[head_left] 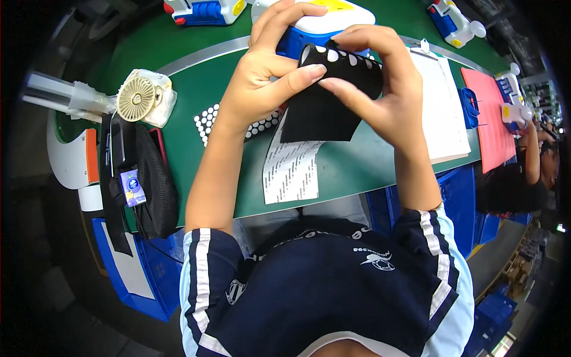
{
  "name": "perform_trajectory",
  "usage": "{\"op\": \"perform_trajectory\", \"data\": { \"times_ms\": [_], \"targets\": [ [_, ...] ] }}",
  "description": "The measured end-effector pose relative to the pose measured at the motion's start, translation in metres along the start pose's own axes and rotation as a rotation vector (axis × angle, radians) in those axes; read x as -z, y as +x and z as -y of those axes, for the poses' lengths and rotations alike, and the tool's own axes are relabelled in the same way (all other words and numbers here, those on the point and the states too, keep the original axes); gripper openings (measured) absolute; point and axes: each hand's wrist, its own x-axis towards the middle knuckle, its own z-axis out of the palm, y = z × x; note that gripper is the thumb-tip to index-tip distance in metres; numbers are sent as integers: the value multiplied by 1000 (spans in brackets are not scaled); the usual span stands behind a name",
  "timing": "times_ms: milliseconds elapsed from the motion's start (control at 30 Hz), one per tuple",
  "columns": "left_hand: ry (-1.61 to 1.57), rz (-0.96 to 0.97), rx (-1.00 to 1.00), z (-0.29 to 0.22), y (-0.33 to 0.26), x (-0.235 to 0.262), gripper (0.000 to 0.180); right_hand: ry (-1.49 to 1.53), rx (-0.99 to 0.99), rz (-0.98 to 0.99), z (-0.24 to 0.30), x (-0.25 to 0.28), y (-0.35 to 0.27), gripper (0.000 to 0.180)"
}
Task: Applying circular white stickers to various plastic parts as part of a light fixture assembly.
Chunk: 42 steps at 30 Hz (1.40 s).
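A black sheet with white round stickers (324,113) is held up between my hands, its top edge curled over so that a row of white dots shows. My left hand (262,80) grips its upper left corner with the thumb in front; the other fingers reach over a white and blue plastic device (297,43) just behind. My right hand (395,89) is curled round the sheet's right side, thumb and forefinger near the curled edge. Whether a loose dot lies between those fingertips I cannot make out. Below the sheet a printed white backing strip (291,178) lies on the green table (363,169).
Another dotted black sheet (208,122) lies beyond my left forearm. On the left are a small fan (138,98) and a black mesh pouch (156,190). Right are papers on a clipboard (437,107), a blue cable (469,108) and a red mat (488,119). A co-worker's arm (531,152) shows far right.
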Motion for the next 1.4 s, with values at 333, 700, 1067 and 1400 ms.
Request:
{"op": "perform_trajectory", "data": {
  "times_ms": [333, 700, 1067, 1400],
  "targets": [
    [33, 107, -44, -12, 8, 1, 25, -7, 44, -145, -8, -13, 0, 33],
    [-134, -70, -1148, 68, 41, -15, 13, -127, 38, -115, 9, -9, 9, 21],
    [-162, -55, 84, 7, 4, 12, 21, 138, -8, -263, -5, 14, -12, 19],
    [-343, -141, 301, -3, 9, 11, 78, 729, -867, -185, -46, -12, -97, 9]
  ]
}}
